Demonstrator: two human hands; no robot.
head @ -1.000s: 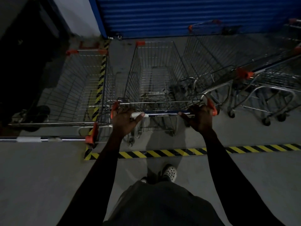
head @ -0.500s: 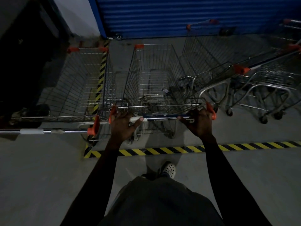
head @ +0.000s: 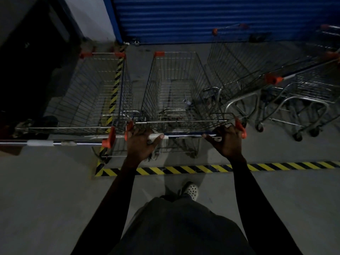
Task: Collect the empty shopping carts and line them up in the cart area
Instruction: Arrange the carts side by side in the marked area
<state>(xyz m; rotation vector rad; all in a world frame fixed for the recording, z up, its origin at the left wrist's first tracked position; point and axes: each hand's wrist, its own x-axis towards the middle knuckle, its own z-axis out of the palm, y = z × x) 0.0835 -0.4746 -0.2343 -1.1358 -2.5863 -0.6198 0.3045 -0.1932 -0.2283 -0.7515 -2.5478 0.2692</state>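
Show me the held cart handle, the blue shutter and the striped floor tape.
cart handle (head: 185, 134), head view, mid bar.
blue shutter (head: 202, 17), head view, ribbed panel.
striped floor tape (head: 184, 169), head view, strip's middle.

The scene was dimly lit, the left edge lost in shadow, with straight lines bowed by wide-angle distortion.

Dark grey garment (head: 180, 227) over torso and lap; white perforated clog (head: 190, 189) on one foot. Left hand (head: 141, 144), right hand (head: 227, 142) bare; sleeves indiscernible.
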